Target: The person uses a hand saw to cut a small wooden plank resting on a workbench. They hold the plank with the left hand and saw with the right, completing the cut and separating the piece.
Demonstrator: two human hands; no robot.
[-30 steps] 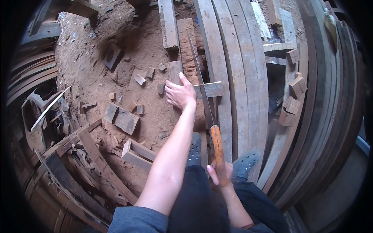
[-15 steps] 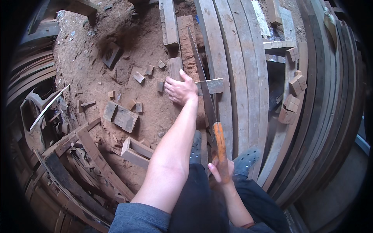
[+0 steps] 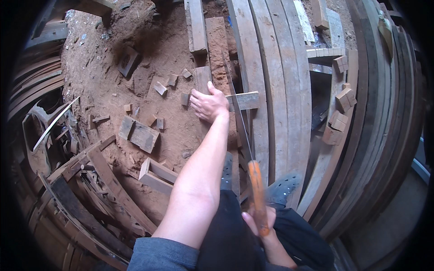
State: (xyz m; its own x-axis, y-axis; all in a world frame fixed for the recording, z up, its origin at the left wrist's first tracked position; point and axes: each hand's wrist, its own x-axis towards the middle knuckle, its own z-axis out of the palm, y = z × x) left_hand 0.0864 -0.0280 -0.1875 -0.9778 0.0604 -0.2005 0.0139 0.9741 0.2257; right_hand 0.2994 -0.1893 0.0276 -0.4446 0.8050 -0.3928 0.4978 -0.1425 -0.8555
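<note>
Drawn back toward the body since the earlier frame, the saw (image 3: 254, 170) sits lower in the head view — the right hand (image 3: 269, 217) wrapped round its handle (image 3: 258, 194). The left hand (image 3: 209, 105) presses over the wood strip (image 3: 247, 100), its hold underneath hidden. The blade (image 3: 243, 126) crosses the strip just beside that hand; sawing looks under way — the next move likely calls for a straight forward push
</note>
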